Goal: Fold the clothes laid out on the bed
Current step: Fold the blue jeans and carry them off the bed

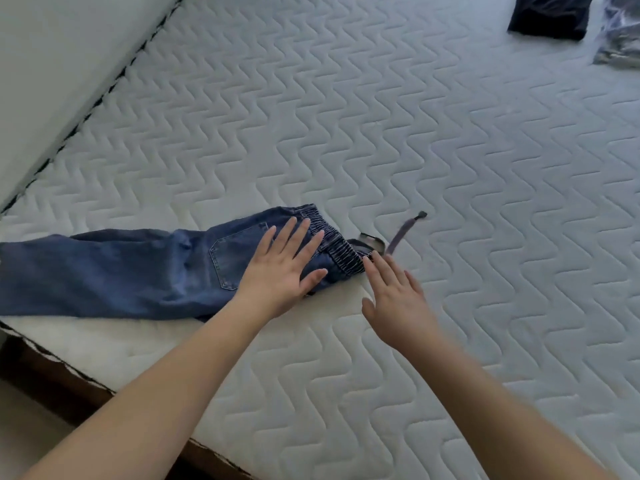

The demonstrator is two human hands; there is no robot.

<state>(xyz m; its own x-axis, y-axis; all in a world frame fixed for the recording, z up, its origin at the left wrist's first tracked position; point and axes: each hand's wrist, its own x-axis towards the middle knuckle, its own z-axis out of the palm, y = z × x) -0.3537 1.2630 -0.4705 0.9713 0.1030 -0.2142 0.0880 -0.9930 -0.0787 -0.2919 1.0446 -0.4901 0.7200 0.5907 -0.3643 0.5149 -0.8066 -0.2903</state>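
A pair of blue jeans (114, 271) lies folded lengthwise along the near edge of the white quilted mattress (381, 133), legs running off to the left. Its elastic waistband (341, 251) points right, and a grey drawstring (401, 233) trails from it onto the mattress. My left hand (282, 268) lies flat with straight fingers on the seat of the jeans, beside the back pocket. My right hand (398, 296) hovers open just right of the waistband, fingertips at its edge.
A folded dark garment (550, 15) and a grey patterned folded garment (620, 32) sit at the far right corner. A pale wall or headboard (52, 64) borders the mattress on the left. The bed's brown frame (59, 386) shows at the near left.
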